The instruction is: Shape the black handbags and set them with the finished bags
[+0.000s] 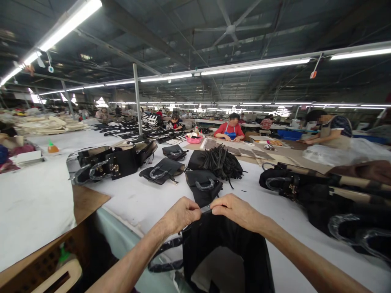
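A black bag (226,248) stands open in front of me at the near edge of the white table (137,199). My left hand (180,215) and my right hand (235,209) both pinch its far top rim, fingers closed, with a short stretch of the rim showing between them. A plastic-wrapped handle (165,254) hangs from the bag's left side.
More black bags (110,162) and bag panels (204,185) lie across the table, plus a heap of black strips (221,160). Finished bags (332,199) crowd the right side. Other people work at tables at the back. A brown crate (45,260) sits at lower left.
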Demonstrator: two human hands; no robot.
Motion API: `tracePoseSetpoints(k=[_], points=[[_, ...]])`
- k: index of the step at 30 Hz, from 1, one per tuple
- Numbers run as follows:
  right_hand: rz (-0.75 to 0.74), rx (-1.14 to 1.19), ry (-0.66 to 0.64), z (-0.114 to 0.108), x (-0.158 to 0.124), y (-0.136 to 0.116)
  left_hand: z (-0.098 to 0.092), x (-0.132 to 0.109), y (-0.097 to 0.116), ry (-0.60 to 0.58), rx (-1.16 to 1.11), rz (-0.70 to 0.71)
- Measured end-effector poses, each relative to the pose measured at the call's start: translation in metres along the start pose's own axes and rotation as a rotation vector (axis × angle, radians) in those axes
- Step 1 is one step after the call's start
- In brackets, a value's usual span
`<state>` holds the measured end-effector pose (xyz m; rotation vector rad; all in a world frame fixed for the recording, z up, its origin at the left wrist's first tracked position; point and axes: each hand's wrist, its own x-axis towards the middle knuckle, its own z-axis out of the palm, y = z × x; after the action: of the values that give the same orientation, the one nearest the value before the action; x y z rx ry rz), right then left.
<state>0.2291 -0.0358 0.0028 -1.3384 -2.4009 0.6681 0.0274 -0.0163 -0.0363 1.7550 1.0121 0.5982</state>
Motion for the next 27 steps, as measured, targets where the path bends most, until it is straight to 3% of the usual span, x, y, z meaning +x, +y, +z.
tracePoseSetpoints(k=[9, 13, 19, 27], points=[[0.017, -0.017, -0.086, 0.002, 0.011, 0.006, 0.0, -0.003, 0.006, -0.026, -0.115, -0.001], [0.054, -0.024, -0.061, 0.005, 0.012, 0.01, -0.005, -0.006, 0.005, -0.039, -0.186, 0.023], [0.06, -0.046, -0.002, 0.008, 0.016, 0.007, -0.004, -0.017, -0.002, 0.019, -0.243, -0.052], [0.098, -0.07, 0.032, 0.01, 0.015, 0.0, 0.007, -0.016, 0.005, 0.15, -0.193, -0.199]])
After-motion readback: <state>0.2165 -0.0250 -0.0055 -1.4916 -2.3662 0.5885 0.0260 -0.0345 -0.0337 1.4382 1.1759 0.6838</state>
